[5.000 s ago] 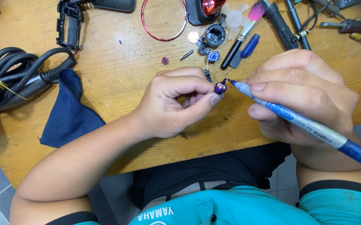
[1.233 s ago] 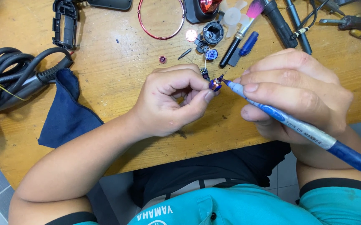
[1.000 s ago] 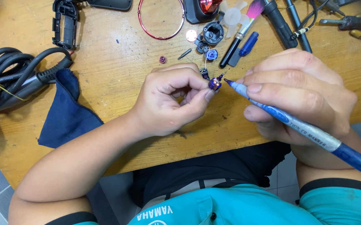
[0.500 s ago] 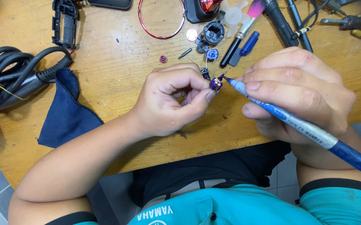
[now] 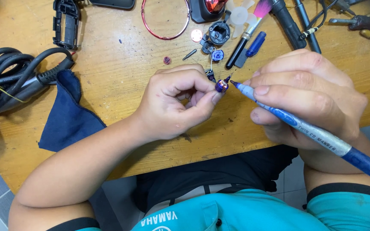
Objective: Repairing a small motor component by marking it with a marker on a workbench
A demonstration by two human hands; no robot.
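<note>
My left hand [image 5: 176, 102] pinches a tiny purple and copper-coloured wound part [image 5: 221, 86] between thumb and forefinger, just above the wooden bench [image 5: 121, 64]. My right hand [image 5: 309, 96] grips a blue marker pen [image 5: 304, 124] like a pencil. Its fine tip touches the right side of the small part. The pen's body runs down to the lower right, past my wrist.
Behind my hands lie a red wire ring [image 5: 165, 19], a small black round housing [image 5: 219, 32], a white fan blade [image 5: 238, 15], a pink-bristled brush [image 5: 247, 34], a blue cap [image 5: 255, 44] and small loose parts. A dark blue cloth [image 5: 67, 115] and coiled black cable [image 5: 10, 79] sit left.
Both hands stay nearly still at the same spot. The pen tip has shifted only slightly against the small part.
</note>
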